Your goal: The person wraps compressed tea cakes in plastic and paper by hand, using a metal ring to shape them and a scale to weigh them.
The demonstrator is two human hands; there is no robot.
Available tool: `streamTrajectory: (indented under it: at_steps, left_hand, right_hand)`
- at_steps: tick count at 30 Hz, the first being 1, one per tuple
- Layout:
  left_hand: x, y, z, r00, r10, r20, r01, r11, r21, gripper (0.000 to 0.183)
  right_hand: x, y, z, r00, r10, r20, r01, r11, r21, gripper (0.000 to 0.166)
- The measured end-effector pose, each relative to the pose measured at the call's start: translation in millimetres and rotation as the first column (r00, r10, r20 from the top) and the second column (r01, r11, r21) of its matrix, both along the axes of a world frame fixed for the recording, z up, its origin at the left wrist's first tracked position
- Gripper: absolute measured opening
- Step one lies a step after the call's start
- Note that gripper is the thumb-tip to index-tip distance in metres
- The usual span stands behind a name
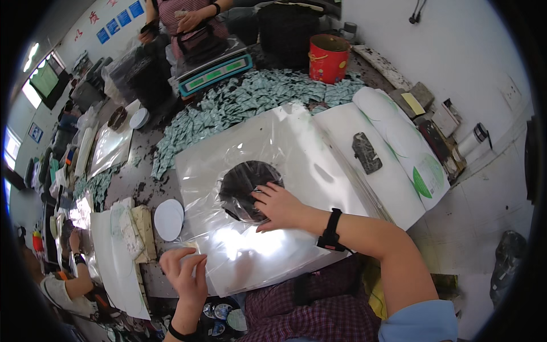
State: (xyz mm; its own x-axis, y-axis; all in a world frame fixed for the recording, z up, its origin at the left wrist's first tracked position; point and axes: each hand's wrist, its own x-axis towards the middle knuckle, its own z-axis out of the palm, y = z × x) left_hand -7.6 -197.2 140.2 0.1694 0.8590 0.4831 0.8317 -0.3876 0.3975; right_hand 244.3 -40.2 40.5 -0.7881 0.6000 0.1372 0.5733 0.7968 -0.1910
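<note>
A round, flat dark mass (pixel 244 188) lies on a stack of clear plastic sheets (pixel 316 171), beneath a thin transparent film. My right hand (pixel 277 207) rests on its right edge, fingers spread and palm down. Left of the stack's front corner, my left hand (pixel 188 267) is raised with thumb and fingers bent close together; whether film is pinched between them cannot be told. White round discs (pixel 169 219) lie just above my left hand. A dark, worn slab (pixel 366 153) sits on white sheets to the right.
Small greenish packets (pixel 256 92) are heaped behind the sheets. Beyond them stand a digital scale (pixel 216 75) and a red bucket (pixel 328 59). A person (pixel 192 21) works across the table, another (pixel 68 286) at the left. Blocks and a white roll (pixel 472 141) line the wall at right.
</note>
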Motion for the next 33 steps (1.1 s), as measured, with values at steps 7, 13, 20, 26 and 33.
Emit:
streamTrajectory:
  at_steps: [7,13,20,26,33]
  left_hand:
    - [30.4,11.2,-119.6,0.907,0.041,0.419,0.243,0.761,-0.601,0.085]
    - [54.6,96.9,-93.0,0.730,-0.080,0.679,0.231,0.964,-0.135,0.129]
    - [82.2,123.2,-121.5,0.993,0.111,0.045,-0.092,0.946,-0.310,0.046]
    - [86.9,129.2,-102.9,0.978,0.131,0.162,-0.047,0.896,-0.442,0.063]
    - [90.7,116.2,-112.2,0.789,0.223,0.573,-0.102,0.966,-0.237,0.068]
  right_hand:
    - [-28.1,-8.9,-8.2,0.936,-0.249,-0.249,0.117,0.887,-0.448,0.045]
    - [-16.2,-25.7,-6.4,0.977,-0.199,0.073,0.209,0.964,-0.163,0.047]
    - [18.4,-23.0,20.1,0.653,-0.248,-0.716,0.244,0.963,-0.111,0.028]
    - [-22.6,37.8,36.1,0.608,-0.513,-0.606,-0.178,0.656,-0.733,0.028]
    - [-17.8,21.6,-5.1,0.737,-0.081,-0.672,-0.166,0.941,-0.296,0.018]
